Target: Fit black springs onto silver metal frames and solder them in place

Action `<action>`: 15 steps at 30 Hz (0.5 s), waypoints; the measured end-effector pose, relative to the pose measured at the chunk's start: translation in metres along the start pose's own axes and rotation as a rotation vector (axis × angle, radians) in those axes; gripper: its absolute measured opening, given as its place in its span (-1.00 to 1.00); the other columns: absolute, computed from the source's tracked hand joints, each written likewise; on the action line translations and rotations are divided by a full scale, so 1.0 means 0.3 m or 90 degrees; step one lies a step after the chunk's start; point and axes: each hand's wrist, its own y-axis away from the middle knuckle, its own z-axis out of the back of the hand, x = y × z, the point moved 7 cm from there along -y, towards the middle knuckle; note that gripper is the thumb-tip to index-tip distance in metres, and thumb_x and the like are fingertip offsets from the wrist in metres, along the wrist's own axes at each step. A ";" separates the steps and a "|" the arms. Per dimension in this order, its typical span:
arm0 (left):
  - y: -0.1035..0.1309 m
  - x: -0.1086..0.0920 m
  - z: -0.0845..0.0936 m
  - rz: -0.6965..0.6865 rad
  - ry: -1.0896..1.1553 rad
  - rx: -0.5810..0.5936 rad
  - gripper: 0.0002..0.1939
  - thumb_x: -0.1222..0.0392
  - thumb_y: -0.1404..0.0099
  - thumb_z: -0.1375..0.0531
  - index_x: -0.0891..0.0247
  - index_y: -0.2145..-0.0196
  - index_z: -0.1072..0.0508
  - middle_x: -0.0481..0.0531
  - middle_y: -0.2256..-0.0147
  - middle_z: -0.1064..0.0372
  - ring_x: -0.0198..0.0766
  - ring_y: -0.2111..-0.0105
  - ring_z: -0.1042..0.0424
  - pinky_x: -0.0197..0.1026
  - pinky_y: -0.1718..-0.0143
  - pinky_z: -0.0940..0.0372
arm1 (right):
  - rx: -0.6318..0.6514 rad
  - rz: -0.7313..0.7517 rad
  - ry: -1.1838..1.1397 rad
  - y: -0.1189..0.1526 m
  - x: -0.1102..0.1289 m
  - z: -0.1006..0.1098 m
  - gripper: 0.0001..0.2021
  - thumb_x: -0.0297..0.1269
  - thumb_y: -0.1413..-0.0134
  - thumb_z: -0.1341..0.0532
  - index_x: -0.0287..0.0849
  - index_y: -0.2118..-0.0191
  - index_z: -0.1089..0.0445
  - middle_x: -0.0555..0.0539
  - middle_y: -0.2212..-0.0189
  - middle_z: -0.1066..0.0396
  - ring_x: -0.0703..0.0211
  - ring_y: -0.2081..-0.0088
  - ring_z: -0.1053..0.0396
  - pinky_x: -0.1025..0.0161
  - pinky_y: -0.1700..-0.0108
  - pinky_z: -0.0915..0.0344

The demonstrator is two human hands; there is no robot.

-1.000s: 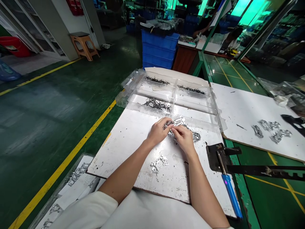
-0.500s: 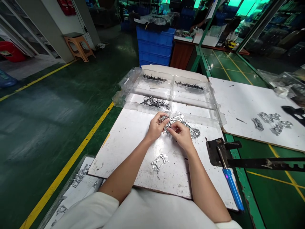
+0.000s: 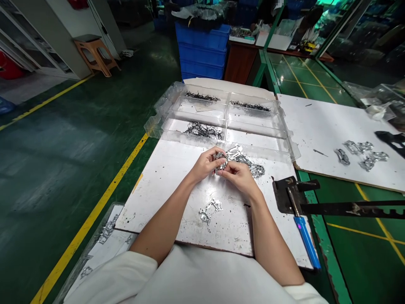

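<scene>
A small silvery metal part (image 3: pixel 221 162) is pinched between both hands above the white board (image 3: pixel 171 181). My left hand (image 3: pixel 205 164) grips it from the left, fingers curled over its top. From the right, my right hand (image 3: pixel 237 175) has thumb and fingertips closed at its lower edge; whether they hold some smaller piece too, I cannot tell. Just behind my right hand lies a pile of similar metal parts (image 3: pixel 255 168), partly hidden. Nearer my body, a flat openwork metal part (image 3: pixel 210 210) rests alone on the board.
A clear divided plastic tray (image 3: pixel 226 112) holds heaps of small black wiry pieces (image 3: pixel 202 130). At right are a black metal bracket (image 3: pixel 284 194), a blue-handled tool (image 3: pixel 306 240) and more metal parts (image 3: pixel 368 160) on a second board. Blue crates (image 3: pixel 202 50) stand behind.
The view has tilted and shifted slightly. Both hands stay on the metal part; my right fingertips have moved slightly left and lower along it.
</scene>
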 end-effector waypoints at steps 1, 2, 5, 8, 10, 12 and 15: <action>-0.001 0.003 0.000 0.004 0.005 0.009 -0.65 -0.01 -0.22 -0.34 0.28 0.17 -0.42 -0.10 0.46 -0.30 -0.44 0.63 -0.25 -0.36 0.65 -0.16 | 0.006 0.004 0.003 0.001 0.002 -0.001 -0.60 -0.08 -0.05 -0.37 -0.14 0.57 -0.20 0.12 0.63 -0.09 0.30 0.53 -0.03 0.26 0.44 0.06; -0.002 0.007 0.000 0.008 0.009 0.016 -0.65 0.00 -0.22 -0.34 0.28 0.18 -0.42 -0.09 0.46 -0.32 -0.43 0.62 -0.27 -0.36 0.64 -0.17 | 0.012 0.005 0.004 0.002 0.004 -0.002 -0.59 -0.08 -0.06 -0.36 -0.13 0.57 -0.18 0.12 0.62 -0.09 0.29 0.52 -0.03 0.26 0.44 0.06; -0.003 0.020 0.004 0.020 0.013 0.025 -0.66 0.00 -0.22 -0.34 0.27 0.17 -0.42 -0.09 0.47 -0.33 -0.42 0.62 -0.27 -0.35 0.63 -0.18 | 0.028 -0.002 -0.002 0.001 0.004 -0.006 -0.60 -0.09 -0.08 -0.35 -0.13 0.56 -0.18 0.12 0.62 -0.08 0.29 0.51 -0.02 0.25 0.43 0.05; 0.000 0.024 0.007 0.015 0.005 0.023 -0.66 0.01 -0.22 -0.34 0.27 0.16 -0.44 -0.07 0.43 -0.34 -0.43 0.59 -0.27 -0.34 0.59 -0.20 | 0.030 -0.009 -0.028 0.000 0.000 -0.008 -0.58 -0.07 -0.07 -0.35 -0.13 0.58 -0.16 0.12 0.62 -0.05 0.29 0.51 0.00 0.25 0.43 0.06; 0.004 0.017 0.005 0.000 -0.005 0.027 -0.65 0.03 -0.22 -0.34 0.27 0.13 -0.45 -0.02 0.35 -0.37 -0.41 0.51 -0.30 -0.34 0.52 -0.24 | 0.024 -0.009 -0.051 -0.001 -0.003 -0.005 -0.56 -0.06 -0.06 -0.36 -0.13 0.59 -0.14 0.12 0.63 -0.04 0.28 0.52 0.00 0.25 0.43 0.06; 0.007 0.010 -0.002 -0.013 -0.019 0.042 -0.63 0.04 -0.25 -0.32 0.26 0.05 -0.46 0.05 0.25 -0.40 -0.38 0.44 -0.32 -0.34 0.49 -0.26 | 0.014 -0.007 -0.054 -0.002 -0.007 0.004 -0.55 -0.05 -0.07 -0.35 -0.13 0.59 -0.13 0.11 0.63 -0.05 0.28 0.52 0.00 0.25 0.44 0.05; 0.010 0.003 -0.012 -0.025 -0.055 0.054 -0.62 0.08 -0.32 -0.24 0.21 -0.06 -0.44 0.11 0.10 -0.41 -0.31 0.33 -0.37 -0.32 0.44 -0.29 | -0.009 0.013 0.035 -0.004 -0.011 0.028 -0.58 -0.05 -0.12 -0.31 -0.12 0.56 -0.16 0.09 0.61 -0.12 0.26 0.51 -0.06 0.24 0.42 0.01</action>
